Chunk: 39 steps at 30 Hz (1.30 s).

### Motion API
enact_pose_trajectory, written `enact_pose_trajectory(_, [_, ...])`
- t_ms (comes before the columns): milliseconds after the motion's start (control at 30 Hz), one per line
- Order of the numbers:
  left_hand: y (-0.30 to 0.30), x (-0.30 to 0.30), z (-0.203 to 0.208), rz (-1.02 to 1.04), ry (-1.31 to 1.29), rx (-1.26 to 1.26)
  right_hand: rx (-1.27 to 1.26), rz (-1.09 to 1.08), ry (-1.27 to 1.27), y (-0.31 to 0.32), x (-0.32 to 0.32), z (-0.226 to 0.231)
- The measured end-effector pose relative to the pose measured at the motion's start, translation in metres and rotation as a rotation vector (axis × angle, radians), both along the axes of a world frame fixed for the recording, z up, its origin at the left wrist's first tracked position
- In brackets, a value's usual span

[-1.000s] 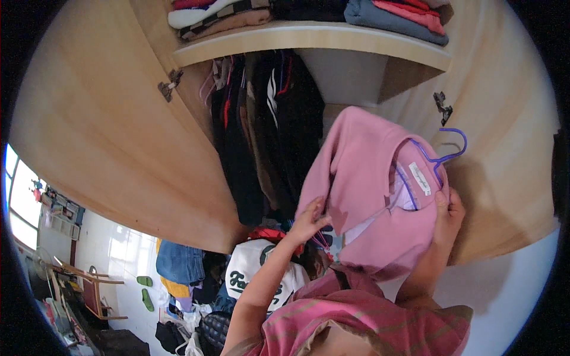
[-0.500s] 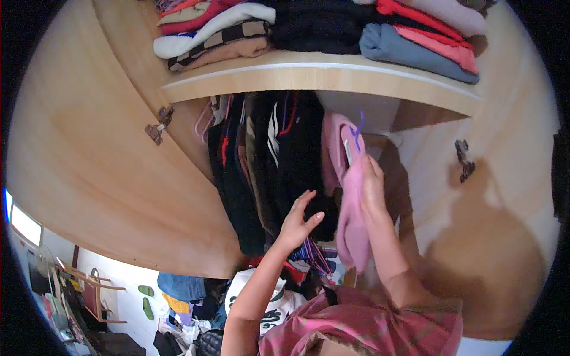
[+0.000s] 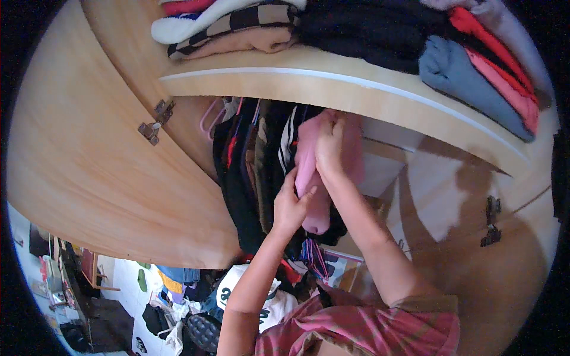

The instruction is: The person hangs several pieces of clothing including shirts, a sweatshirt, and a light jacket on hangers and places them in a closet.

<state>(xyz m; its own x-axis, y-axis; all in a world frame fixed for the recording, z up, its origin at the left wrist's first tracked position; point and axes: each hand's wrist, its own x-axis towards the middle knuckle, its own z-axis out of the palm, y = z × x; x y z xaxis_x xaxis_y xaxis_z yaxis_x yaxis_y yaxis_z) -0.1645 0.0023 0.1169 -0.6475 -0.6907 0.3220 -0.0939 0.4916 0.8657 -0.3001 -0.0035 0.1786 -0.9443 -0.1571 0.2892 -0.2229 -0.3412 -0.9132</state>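
Pink coat just below the wardrobe shelf, right hand's fingers grasping its top, left hand touching lower down, grip unclear! Hanging it looks underway; next likely calls for steadying it beneath that shelf.

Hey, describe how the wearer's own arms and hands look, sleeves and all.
The left hand and right hand are bare, without gloves. The forearms are uncovered too. The top is dark pink with brownish-green stripes; its short right sleeve ends in a brownish band.
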Motion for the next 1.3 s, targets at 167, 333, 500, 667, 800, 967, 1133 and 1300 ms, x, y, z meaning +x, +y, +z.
enact_pose_trajectory(167, [0.011,0.004,-0.005,-0.098,0.058,0.036,0.313,-0.084,0.275,0.024,0.02,0.038])
enact_pose_trajectory(333, [-0.008,-0.02,0.015,0.015,0.027,0.044,0.261,-0.09,0.296,0.005,-0.008,0.038])
enact_pose_trajectory(500, [-0.012,-0.028,-0.029,0.097,-0.132,-0.009,0.423,-0.062,0.351,0.01,-0.051,-0.004])
enact_pose_trajectory(667, [-0.009,-0.016,-0.098,0.154,-0.296,-0.011,0.47,-0.283,0.491,0.023,-0.053,-0.057])
enact_pose_trajectory(800, [-0.005,0.003,-0.148,0.179,-0.538,0.127,0.859,-0.025,0.627,0.01,-0.037,-0.128])
enact_pose_trajectory(967, [-0.003,0.005,-0.178,0.092,-0.778,0.15,0.586,0.321,-0.093,0.01,-0.041,-0.238])
enact_pose_trajectory(1133, [0.011,0.078,-0.232,-0.097,-0.815,0.235,0.04,0.207,0.016,0.029,-0.044,-0.16])
enact_pose_trajectory(1300, [0.014,0.1,-0.236,0.038,-0.557,0.289,0.065,-0.062,0.462,0.006,-0.108,-0.045])
